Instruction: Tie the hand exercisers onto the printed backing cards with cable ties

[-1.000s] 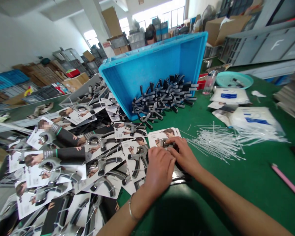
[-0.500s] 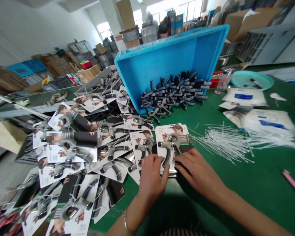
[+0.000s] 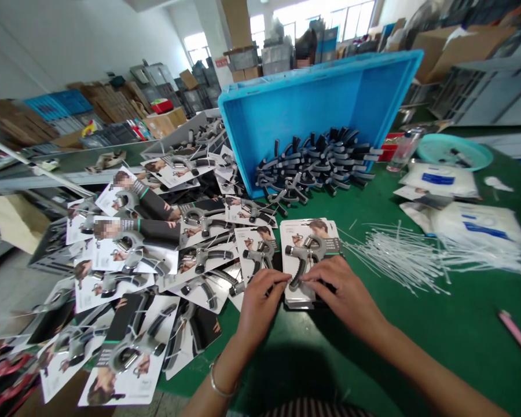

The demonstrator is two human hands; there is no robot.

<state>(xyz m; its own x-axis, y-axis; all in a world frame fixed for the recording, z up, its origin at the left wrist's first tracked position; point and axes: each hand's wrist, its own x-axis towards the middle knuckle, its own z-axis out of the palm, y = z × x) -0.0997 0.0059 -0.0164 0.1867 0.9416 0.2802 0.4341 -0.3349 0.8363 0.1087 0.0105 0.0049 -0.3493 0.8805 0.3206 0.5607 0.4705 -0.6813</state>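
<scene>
A grey hand grip [image 3: 306, 255] lies on the top card of a small stack of printed cards [image 3: 290, 231] on the green table. My left hand [image 3: 263, 301] is at the stack's lower left, thumb and fingertips brought together near the grip's lower handle; what is between them is too small to make out. On the other side, my right hand [image 3: 341, 289] has its thumb and forefinger pinched at the same handle, its other fingers over the card's right part. Beside the stack on the left lies a card with a grip on it [image 3: 254, 243].
Carded grips [image 3: 134, 249] are heaped at the left. A tilted blue crate [image 3: 304, 110] holds loose grips [image 3: 321, 156] behind the stack. White cable ties [image 3: 403, 255], plastic bags [image 3: 473, 226], a turquoise plate [image 3: 454, 152] and a pink stick [image 3: 518, 336] lie at the right.
The view has shifted slightly. My right hand's thumb and fingers have drawn closer to the grip's handle, and my left thumb has moved up against its fingers.
</scene>
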